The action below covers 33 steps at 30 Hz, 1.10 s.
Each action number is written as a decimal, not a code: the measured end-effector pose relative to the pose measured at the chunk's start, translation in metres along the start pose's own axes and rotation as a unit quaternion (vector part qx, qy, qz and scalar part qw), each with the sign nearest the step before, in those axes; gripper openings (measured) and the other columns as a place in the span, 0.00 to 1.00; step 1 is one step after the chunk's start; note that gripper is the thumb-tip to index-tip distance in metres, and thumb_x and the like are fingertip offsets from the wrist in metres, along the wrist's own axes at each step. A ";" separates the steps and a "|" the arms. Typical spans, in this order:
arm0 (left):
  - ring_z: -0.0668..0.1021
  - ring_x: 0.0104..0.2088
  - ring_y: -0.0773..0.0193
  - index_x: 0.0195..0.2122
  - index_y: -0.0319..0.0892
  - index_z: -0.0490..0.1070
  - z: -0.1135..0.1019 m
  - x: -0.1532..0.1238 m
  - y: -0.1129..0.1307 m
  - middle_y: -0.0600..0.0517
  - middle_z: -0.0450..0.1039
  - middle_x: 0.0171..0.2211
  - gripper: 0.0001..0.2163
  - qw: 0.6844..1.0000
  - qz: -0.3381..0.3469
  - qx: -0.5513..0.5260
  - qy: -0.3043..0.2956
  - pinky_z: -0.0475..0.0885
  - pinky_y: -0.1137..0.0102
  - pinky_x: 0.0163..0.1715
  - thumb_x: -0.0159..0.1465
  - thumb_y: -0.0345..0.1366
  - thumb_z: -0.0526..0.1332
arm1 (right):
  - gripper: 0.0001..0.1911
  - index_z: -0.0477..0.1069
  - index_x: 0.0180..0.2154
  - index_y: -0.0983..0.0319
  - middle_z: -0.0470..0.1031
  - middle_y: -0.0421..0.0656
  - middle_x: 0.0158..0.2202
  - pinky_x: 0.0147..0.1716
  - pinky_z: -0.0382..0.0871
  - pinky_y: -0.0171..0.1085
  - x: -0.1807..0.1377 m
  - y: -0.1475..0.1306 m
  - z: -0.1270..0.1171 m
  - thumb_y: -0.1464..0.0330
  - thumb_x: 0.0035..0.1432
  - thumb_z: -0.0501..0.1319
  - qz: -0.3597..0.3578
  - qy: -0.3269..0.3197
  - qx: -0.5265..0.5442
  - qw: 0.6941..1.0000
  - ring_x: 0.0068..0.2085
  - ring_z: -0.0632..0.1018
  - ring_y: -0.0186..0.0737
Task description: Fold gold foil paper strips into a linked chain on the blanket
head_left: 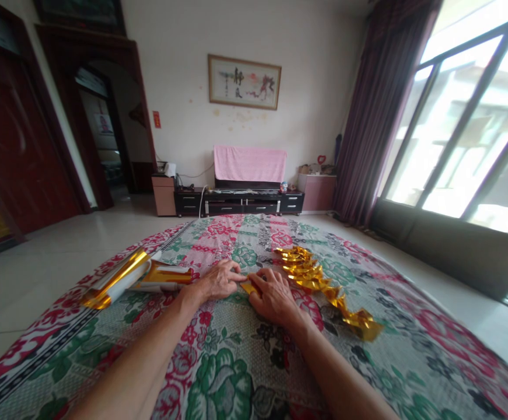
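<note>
A small piece of gold foil paper [249, 287] lies on the floral cloth between my hands, folded, with much of it covered by fingers. My left hand [219, 281] has its fingers curled and pressed together, fingertips at the paper's left edge. From the right, my right hand [275, 296] pinches and presses the same piece against the cloth. Just beyond that hand, a row of folded gold paper pieces [306, 274] runs diagonally toward the lower right. Left of my left hand lie loosely rolled gold and white sheets [125, 283] and a second curled gold sheet [166, 277].
The floral cloth [219, 373] covers a broad rounded surface before me. Across the tiled floor [105, 224] stands a low black cabinet [232, 207] with a pink cloth [249, 163] above it. A curtain [363, 116] and large windows are at the right, doors at the left.
</note>
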State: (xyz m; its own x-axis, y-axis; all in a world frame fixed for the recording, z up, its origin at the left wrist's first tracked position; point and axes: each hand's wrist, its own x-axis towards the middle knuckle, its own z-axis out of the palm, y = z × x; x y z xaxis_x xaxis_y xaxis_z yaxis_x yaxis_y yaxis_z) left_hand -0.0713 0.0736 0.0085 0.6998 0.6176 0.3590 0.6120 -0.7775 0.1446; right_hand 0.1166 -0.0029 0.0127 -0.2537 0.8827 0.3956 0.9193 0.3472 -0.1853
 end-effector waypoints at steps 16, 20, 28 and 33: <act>0.70 0.43 0.65 0.39 0.48 0.76 -0.005 0.005 0.006 0.53 0.69 0.42 0.19 0.995 -0.065 -0.065 -0.022 0.63 0.70 0.50 0.52 0.25 0.52 | 0.19 0.66 0.49 0.48 0.65 0.41 0.45 0.45 0.56 0.39 -0.001 -0.001 -0.003 0.65 0.54 0.54 -0.010 0.006 0.014 1.000 0.45 0.65 0.42; 0.72 0.41 0.66 0.40 0.45 0.76 -0.003 0.008 0.007 0.52 0.70 0.40 0.17 0.993 -0.086 -0.080 0.002 0.64 0.72 0.48 0.54 0.27 0.52 | 0.18 0.67 0.48 0.49 0.66 0.41 0.45 0.44 0.56 0.39 -0.001 -0.001 -0.002 0.64 0.54 0.54 -0.009 0.007 0.018 1.000 0.45 0.65 0.42; 0.69 0.42 0.63 0.44 0.50 0.73 -0.002 0.007 0.009 0.51 0.67 0.40 0.22 0.999 -0.045 -0.008 -0.013 0.64 0.67 0.48 0.53 0.24 0.50 | 0.21 0.64 0.51 0.48 0.65 0.41 0.46 0.45 0.55 0.40 -0.001 -0.002 -0.005 0.64 0.54 0.54 0.000 -0.012 0.015 1.000 0.46 0.65 0.43; 0.68 0.41 0.63 0.45 0.51 0.72 -0.005 0.004 0.012 0.51 0.64 0.39 0.20 0.999 -0.028 0.011 -0.014 0.65 0.67 0.46 0.55 0.26 0.50 | 0.20 0.64 0.50 0.48 0.65 0.41 0.46 0.45 0.55 0.40 -0.001 -0.002 -0.005 0.64 0.54 0.55 0.002 -0.010 0.015 1.000 0.46 0.65 0.43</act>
State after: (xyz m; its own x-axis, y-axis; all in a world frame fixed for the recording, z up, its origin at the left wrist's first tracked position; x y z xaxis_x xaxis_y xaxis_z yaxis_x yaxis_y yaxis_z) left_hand -0.0627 0.0658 0.0159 0.6734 0.6638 0.3254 0.6587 -0.7386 0.1438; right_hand 0.1168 -0.0064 0.0174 -0.2567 0.8899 0.3770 0.9109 0.3531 -0.2132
